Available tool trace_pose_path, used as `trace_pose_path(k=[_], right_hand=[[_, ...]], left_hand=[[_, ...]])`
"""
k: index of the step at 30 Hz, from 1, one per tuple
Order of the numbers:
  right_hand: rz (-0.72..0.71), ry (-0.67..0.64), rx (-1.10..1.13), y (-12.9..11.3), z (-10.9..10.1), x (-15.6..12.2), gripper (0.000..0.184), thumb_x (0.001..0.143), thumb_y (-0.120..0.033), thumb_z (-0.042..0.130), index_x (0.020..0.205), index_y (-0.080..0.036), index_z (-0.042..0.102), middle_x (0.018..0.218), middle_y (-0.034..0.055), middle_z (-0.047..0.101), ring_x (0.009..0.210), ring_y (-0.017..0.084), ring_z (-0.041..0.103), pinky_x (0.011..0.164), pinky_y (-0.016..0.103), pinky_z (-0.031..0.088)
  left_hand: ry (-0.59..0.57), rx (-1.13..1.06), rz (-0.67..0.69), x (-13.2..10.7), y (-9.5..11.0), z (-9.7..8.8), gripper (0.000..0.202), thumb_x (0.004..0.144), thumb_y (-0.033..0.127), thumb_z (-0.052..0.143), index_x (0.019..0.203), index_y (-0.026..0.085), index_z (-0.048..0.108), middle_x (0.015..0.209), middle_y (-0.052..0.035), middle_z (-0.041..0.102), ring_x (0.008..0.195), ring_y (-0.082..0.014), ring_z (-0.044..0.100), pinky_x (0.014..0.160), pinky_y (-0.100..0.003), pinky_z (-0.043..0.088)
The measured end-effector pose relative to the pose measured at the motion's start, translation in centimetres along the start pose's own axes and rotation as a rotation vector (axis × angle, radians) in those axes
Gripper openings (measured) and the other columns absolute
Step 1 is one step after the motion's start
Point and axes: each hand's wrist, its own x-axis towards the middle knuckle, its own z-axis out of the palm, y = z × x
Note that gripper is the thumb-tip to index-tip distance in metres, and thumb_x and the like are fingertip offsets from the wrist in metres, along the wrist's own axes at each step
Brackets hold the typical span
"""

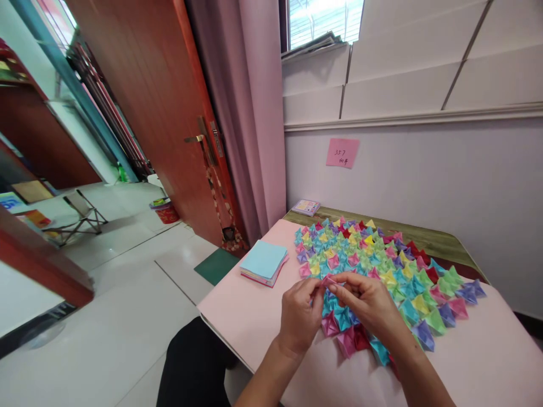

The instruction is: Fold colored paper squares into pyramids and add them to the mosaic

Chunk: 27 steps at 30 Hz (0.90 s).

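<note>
Both of my hands meet over the near edge of a pink table (254, 316). My left hand (299, 316) and my right hand (369, 302) pinch a small folded pink paper piece (328, 280) between their fingertips. Just beyond and under them lies a wide mat of several folded paper pieces (382, 265) in pink, blue, green, yellow, purple and red, laid tightly side by side. The wrist of my right hand hides part of the mat's near corner.
A stack of square paper sheets (263, 262), light blue on top, lies left of the mat. A small patterned pad (305, 207) sits at the table's far corner. A pink note (341, 152) hangs on the wall. An open wooden door (161, 113) and curtain (250, 107) stand to the left.
</note>
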Motion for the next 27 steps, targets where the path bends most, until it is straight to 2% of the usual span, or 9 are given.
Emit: trace_pose_path(k=[4,6,9,12,15,18,22,24,27], right_hand=[[0.019,-0.097,0.17,-0.5,-0.6,0.0,0.033,0.082,-0.05,0.069,0.081,-0.017,0.067,0.065,-0.0009,0.057,0.057,0.011,0.046,0.051,0.022,0.034],[0.05,-0.117,0.25,-0.8,-1.0,-0.1,0.036,0.083,-0.052,0.068,0.079,-0.016,0.065,0.064,-0.0018,0.055,0.055,0.009,0.044,0.05,0.021,0.033],[0.091,-0.167,0.356,-1.1,-1.6,-0.4,0.038,0.084,-0.054,0.067,0.077,-0.016,0.062,0.059,-0.0042,0.05,0.051,0.007,0.041,0.048,0.02,0.033],[0.094,-0.235,0.435,-1.3,-2.0,-0.6,0.039,0.084,-0.054,0.067,0.074,-0.017,0.06,0.056,-0.0048,0.049,0.049,0.007,0.042,0.048,0.02,0.033],[0.102,-0.261,0.49,-1.3,-2.2,-0.8,0.038,0.082,-0.053,0.069,0.073,-0.017,0.06,0.055,-0.0041,0.053,0.046,0.007,0.044,0.046,0.019,0.034],[0.166,-0.274,0.53,-1.4,-2.3,-1.0,0.039,0.081,-0.054,0.069,0.073,-0.018,0.058,0.051,-0.0041,0.056,0.038,0.006,0.041,0.039,0.019,0.028],[0.218,-0.295,0.596,-1.6,-2.0,-1.1,0.041,0.079,-0.056,0.07,0.069,-0.019,0.055,0.042,-0.0062,0.051,0.03,0.004,0.029,0.033,0.018,0.018],[0.226,-0.27,0.617,-1.7,-1.6,-1.0,0.041,0.078,-0.055,0.071,0.068,-0.018,0.055,0.042,-0.0059,0.052,0.03,0.004,0.03,0.033,0.018,0.018],[0.226,-0.24,0.639,-1.5,-1.1,-0.9,0.038,0.081,-0.053,0.07,0.073,-0.017,0.057,0.046,-0.0043,0.057,0.032,0.004,0.037,0.034,0.016,0.021]], left_hand=[[-0.154,-0.389,-0.204,-0.2,1.1,-0.3,0.017,0.089,0.034,0.062,0.092,0.017,0.065,0.08,-0.006,0.071,0.072,-0.0176,0.068,0.065,-0.027,0.052],[-0.187,-0.515,-0.264,-0.2,1.4,-0.4,0.03,0.084,0.037,0.068,0.105,0.017,0.062,0.08,-0.0046,0.07,0.074,-0.0181,0.068,0.067,-0.027,0.053],[-0.244,-0.73,-0.34,-0.1,1.4,-0.6,0.045,0.088,0.045,0.062,0.124,0.018,0.055,0.075,-0.0015,0.067,0.067,-0.0164,0.067,0.067,-0.029,0.053],[-0.324,-0.904,-0.42,0.2,1.3,-0.7,0.042,0.088,0.047,0.06,0.114,0.015,0.061,0.069,-0.0023,0.066,0.056,-0.0156,0.064,0.059,-0.03,0.053],[-0.315,-0.977,-0.476,0.6,1.4,-0.9,0.032,0.08,0.041,0.072,0.094,0.014,0.064,0.064,-0.0033,0.068,0.051,-0.0153,0.063,0.056,-0.029,0.053],[-0.345,-1.035,-0.553,0.8,1.6,-1.2,0.026,0.075,0.037,0.076,0.082,0.015,0.063,0.06,-0.003,0.068,0.049,-0.0136,0.061,0.052,-0.025,0.052],[-0.475,-1.1,-0.631,0.6,1.9,-1.5,0.029,0.069,0.034,0.081,0.083,0.015,0.065,0.057,-0.0015,0.066,0.042,-0.0121,0.058,0.044,-0.023,0.05],[-0.505,-1.138,-0.651,0.5,2.0,-1.3,0.03,0.07,0.035,0.08,0.085,0.014,0.066,0.057,-0.002,0.066,0.042,-0.0125,0.059,0.043,-0.024,0.052],[-0.486,-1.185,-0.673,0.3,1.9,-1.0,0.029,0.074,0.036,0.076,0.087,0.013,0.066,0.063,-0.004,0.069,0.045,-0.0125,0.061,0.045,-0.024,0.055]])
